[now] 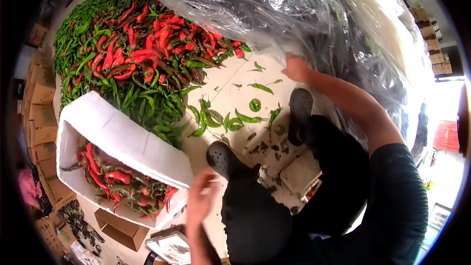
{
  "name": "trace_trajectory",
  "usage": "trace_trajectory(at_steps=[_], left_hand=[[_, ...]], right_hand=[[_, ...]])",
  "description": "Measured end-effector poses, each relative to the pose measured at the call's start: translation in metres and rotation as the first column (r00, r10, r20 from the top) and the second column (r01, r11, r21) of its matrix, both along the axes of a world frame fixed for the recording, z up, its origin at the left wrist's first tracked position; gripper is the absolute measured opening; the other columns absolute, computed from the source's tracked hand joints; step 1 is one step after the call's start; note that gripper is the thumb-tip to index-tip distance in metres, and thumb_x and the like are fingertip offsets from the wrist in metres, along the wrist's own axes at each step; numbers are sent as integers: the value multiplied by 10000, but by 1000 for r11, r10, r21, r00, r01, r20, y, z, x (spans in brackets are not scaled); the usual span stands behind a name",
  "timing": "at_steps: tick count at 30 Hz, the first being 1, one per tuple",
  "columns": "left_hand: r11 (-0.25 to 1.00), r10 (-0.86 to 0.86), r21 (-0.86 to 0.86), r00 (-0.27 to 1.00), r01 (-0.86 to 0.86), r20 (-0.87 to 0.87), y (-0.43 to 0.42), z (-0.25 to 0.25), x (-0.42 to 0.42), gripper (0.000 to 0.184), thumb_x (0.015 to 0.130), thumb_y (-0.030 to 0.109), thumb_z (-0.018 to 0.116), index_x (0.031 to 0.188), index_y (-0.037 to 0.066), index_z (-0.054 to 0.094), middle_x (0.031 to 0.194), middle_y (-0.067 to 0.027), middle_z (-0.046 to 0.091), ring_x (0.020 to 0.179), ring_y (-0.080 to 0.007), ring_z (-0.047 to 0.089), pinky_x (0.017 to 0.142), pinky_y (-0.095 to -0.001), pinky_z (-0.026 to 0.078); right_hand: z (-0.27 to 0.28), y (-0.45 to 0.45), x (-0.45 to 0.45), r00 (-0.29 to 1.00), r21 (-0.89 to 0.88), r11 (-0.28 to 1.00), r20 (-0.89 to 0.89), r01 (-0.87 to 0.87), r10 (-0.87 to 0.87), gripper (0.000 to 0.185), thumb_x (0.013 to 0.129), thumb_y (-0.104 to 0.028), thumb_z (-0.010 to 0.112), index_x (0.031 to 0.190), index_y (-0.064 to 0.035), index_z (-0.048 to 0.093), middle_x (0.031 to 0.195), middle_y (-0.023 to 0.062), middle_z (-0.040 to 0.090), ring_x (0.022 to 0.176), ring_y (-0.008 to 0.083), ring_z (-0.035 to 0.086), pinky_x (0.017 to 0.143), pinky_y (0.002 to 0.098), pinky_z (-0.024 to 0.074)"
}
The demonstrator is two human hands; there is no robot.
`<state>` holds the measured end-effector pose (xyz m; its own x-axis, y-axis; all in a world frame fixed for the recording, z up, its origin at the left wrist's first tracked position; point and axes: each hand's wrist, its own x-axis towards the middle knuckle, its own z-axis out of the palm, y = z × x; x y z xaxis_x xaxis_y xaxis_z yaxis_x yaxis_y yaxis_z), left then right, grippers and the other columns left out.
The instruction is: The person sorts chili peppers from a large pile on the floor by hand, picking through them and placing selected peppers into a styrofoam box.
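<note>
dark sleeve (400, 181) nearest. right hand (297, 68): fingers curled at the edge of the plastic sheet (338, 24), beside the pepper heap (147, 56); hold cannot be confirmed. left hand (201, 197): blurred, part-open, apparently empty, beside foam box (127, 125). sheet: likely light, limp, slippery; grasp a gathered edge.

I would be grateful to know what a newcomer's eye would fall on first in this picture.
Most likely the big heap of peppers at the upper left, where bright red peppers stand out against green ones. Next might come the white box at the lower left, with red and dark peppers inside, and the shiny clear plastic sheet across the upper right, the right hand at its edge.
</note>
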<state>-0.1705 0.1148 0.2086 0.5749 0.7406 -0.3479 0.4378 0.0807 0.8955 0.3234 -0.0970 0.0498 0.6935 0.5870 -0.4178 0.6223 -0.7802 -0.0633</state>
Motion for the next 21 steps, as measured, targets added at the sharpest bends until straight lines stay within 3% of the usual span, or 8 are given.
trace_trajectory(at_steps=[3,5,11,14,15,16,19,21], left_hand=[[602,-32,-797,999,51,40,-59,-58,70,197,1016,185,596,1050,-5,634,925,-62,656,856,-177,596,779,-303,500],[689,64,-724,997,-21,32,-67,-100,89,189,996,165,615,1036,-16,654,930,-72,671,873,-187,604,801,-311,499],[702,-53,-712,998,17,-28,-62,-173,72,313,1012,199,594,1256,4,619,1088,-75,679,990,-189,654,853,-333,538],[679,43,-733,999,-52,-31,-55,-171,81,285,1019,172,600,1244,-1,621,1092,-70,686,980,-159,649,843,-290,532],[682,50,-728,998,-65,-42,-54,-174,81,280,1018,173,600,1237,-1,622,1089,-69,686,976,-157,650,840,-287,530],[687,58,-722,997,-79,-53,-53,-180,81,276,1018,174,600,1231,0,623,1085,-68,687,973,-155,651,837,-284,529],[703,37,-708,998,-68,-59,-53,-188,85,266,1014,179,598,1212,4,629,1081,-66,690,962,-153,656,826,-288,528],[727,-17,-686,999,-14,-39,-53,-194,88,254,1008,182,596,1189,9,639,1074,-67,694,968,-163,665,822,-310,540]], right_hand=[[-18,63,22,940,160,948,250,-277,232,694,843,-199,666,1437,4,370,1242,280,567,998,402,675,818,509,549],[-17,111,24,899,188,904,302,-383,318,673,848,-160,653,1437,-3,369,1263,270,556,982,403,682,809,502,555],[-40,185,27,993,350,930,-17,112,-113,335,867,-152,600,1180,-36,627,1003,239,684,916,406,687,811,504,543],[35,190,25,994,585,809,-48,-49,94,210,895,-220,583,979,-39,649,933,234,695,915,399,681,812,469,541],[68,185,39,990,616,774,84,-143,117,207,932,-248,597,1003,-60,646,826,180,665,723,308,637,710,422,528],[91,174,74,974,812,553,85,-189,208,252,968,-301,581,1045,-71,651,852,166,678,748,298,650,723,423,531],[190,146,178,859,623,782,401,-2,-317,398,913,-398,584,994,-33,719,1071,223,703,971,347,697,815,456,543],[181,89,287,703,741,670,498,-41,-508,375,871,-348,601,956,3,701,952,271,694,912,422,673,819,507,510]])
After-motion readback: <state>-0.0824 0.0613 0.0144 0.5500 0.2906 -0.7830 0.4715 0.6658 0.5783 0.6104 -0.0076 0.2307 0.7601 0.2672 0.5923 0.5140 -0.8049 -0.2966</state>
